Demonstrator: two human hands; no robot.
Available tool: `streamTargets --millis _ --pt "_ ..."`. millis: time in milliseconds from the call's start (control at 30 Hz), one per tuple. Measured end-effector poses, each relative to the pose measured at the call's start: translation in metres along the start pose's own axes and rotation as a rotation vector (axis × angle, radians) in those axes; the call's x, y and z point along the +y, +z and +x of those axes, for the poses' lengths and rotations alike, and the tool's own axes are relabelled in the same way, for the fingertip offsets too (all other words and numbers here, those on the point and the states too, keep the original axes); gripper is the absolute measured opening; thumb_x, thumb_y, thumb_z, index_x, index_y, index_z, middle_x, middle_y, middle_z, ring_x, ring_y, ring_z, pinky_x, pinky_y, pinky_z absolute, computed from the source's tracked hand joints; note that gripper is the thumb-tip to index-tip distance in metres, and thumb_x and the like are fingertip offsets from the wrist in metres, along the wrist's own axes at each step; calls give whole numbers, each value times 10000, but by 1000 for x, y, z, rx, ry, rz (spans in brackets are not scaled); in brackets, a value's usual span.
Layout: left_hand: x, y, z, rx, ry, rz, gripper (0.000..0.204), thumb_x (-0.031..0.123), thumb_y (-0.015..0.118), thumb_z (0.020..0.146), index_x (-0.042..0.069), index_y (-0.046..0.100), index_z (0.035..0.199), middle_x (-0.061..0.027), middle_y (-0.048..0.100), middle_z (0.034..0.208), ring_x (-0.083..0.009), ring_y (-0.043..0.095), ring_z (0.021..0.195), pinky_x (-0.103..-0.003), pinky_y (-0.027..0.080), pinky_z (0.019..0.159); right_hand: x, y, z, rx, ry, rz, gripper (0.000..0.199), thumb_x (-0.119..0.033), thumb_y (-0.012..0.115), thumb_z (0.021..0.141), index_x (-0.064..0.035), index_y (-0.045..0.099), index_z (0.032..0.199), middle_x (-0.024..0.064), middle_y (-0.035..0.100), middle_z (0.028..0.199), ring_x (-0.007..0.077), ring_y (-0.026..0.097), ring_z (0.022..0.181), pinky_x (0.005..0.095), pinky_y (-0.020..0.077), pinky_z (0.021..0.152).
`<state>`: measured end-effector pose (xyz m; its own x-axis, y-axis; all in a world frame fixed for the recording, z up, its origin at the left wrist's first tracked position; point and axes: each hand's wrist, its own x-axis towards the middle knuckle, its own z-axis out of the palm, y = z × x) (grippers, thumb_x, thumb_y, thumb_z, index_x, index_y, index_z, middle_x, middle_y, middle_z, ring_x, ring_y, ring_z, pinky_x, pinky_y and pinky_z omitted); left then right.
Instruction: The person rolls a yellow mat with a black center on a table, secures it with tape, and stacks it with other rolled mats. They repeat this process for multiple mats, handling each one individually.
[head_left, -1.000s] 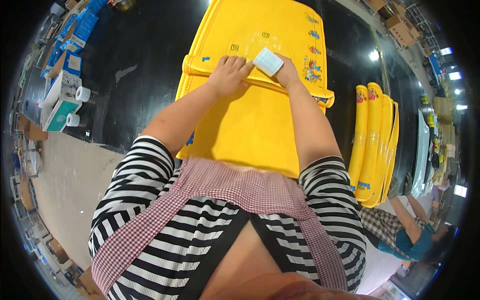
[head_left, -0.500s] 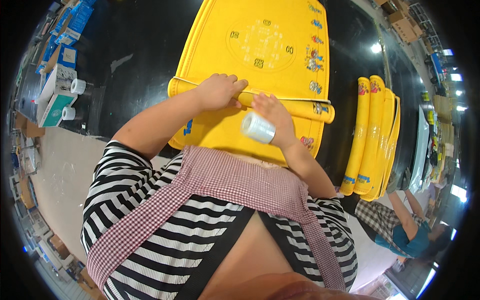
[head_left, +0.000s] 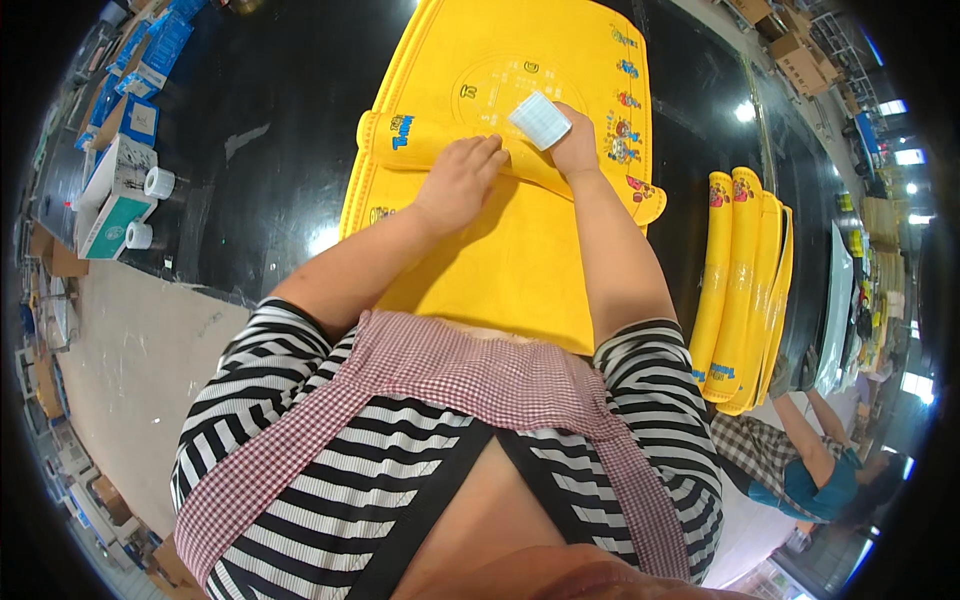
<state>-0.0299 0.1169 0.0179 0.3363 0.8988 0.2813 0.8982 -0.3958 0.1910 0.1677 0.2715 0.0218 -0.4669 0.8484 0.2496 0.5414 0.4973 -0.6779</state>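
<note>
A glossy black worktable (head_left: 280, 150) in a cluttered workshop carries a large yellow printed mat (head_left: 520, 260), spread flat and reaching from the person's apron to the table's far side. Across the middle of that mat lies a rolled yellow mat (head_left: 440, 140), its roll running left to right. The left hand (head_left: 460, 180) rests palm down on the roll, fingers (head_left: 490, 152) stretched out and close together, pressing on it rather than gripping. The right hand (head_left: 575, 140) sits just beside it on the roll's right part, fingers curled around a small white label roll (head_left: 540, 120) that stands up above the knuckles; how tightly it is clenched cannot be told. Both bare forearms run back over the flat mat to striped sleeves and a red checked apron (head_left: 450, 370).

To the right, apart from the hands, a stack of rolled yellow mats (head_left: 745, 280) lies lengthwise along the table. At the left edge of the table sit white tape rolls (head_left: 158, 182) and blue-and-white boxes (head_left: 120, 190). Lower right, another person in a checked shirt (head_left: 790, 460) bends near the table's end. Cardboard cartons (head_left: 790, 60) line the far upper right.
</note>
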Motion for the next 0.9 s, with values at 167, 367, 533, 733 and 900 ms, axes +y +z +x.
streamTargets --millis 167,367,533,733,900 --pt "-25 1 44 -124 -22 165 781 364 647 970 24 329 1597 -178 393 1614 -334 335 1515 -468 241 1262 9 3 11 57 -17 215 344 -260 831 794 -116 721 1086 118 743 1086 336 701 1001 409 575 861" --pt "-57 -5 112 -197 -55 130 417 307 742 865 83 614 1193 -116 606 1216 -334 571 1196 -459 461 1024 -14 6 -37 53 -431 -77 559 -227 847 784 -81 671 1295 151 683 1313 333 627 1264 438 465 1129" --pt "-53 2 79 -176 43 55 527 336 828 767 89 620 1184 -121 619 1162 -339 605 1110 -460 498 941 -41 -4 -77 -47 -503 -224 579 -275 825 799 -52 656 1305 174 655 1368 369 585 1324 497 396 1192" --pt "41 -52 -57 -423 -50 -153 707 424 851 758 36 618 1301 -165 653 1130 -395 642 1030 -494 528 902 -72 14 -219 -95 -551 -124 511 -321 739 870 -31 655 1283 188 649 1364 368 596 1308 508 438 1135" --pt "15 -56 -34 -363 35 -253 723 429 871 749 97 629 1344 -184 576 1312 -370 558 1227 -435 454 1053 -80 14 -195 -9 -435 -74 484 -297 750 860 -46 685 1269 165 692 1301 358 645 1235 490 481 1076"
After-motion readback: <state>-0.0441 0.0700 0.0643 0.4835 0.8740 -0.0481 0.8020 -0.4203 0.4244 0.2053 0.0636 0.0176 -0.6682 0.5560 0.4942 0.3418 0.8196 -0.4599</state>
